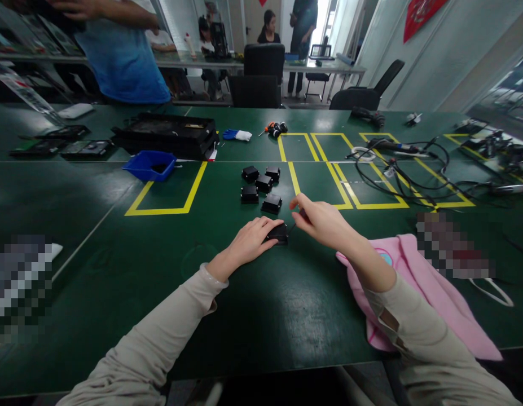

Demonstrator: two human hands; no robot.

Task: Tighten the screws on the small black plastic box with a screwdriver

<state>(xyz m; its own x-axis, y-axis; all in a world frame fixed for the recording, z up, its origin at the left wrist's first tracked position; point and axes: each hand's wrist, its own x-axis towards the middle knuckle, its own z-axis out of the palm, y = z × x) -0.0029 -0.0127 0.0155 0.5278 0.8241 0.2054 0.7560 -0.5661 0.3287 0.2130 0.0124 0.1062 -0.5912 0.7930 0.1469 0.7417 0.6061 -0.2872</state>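
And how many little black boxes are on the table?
6 black boxes: one under the left fingers; beyond it, a back-left one, back-right one, middle one, front-left one and front-right one. Others may be hidden.

Left hand (249,241) and right hand (320,221) are resting close together, not touching, around the centre of the frame.
The left arm (155,332) is slanting up from the lower left in a loose, pale sleeve reaching nearly to the wrist (215,274); the hand is lying low, palm down, fingers stretching rightward together and thumb sitting apart beneath them. The right arm (430,327) is slanting in from the lower right, its sleeve leaving the forearm (373,262) partly bare; the hand is sitting slightly higher, fingers bending inward and pinching.
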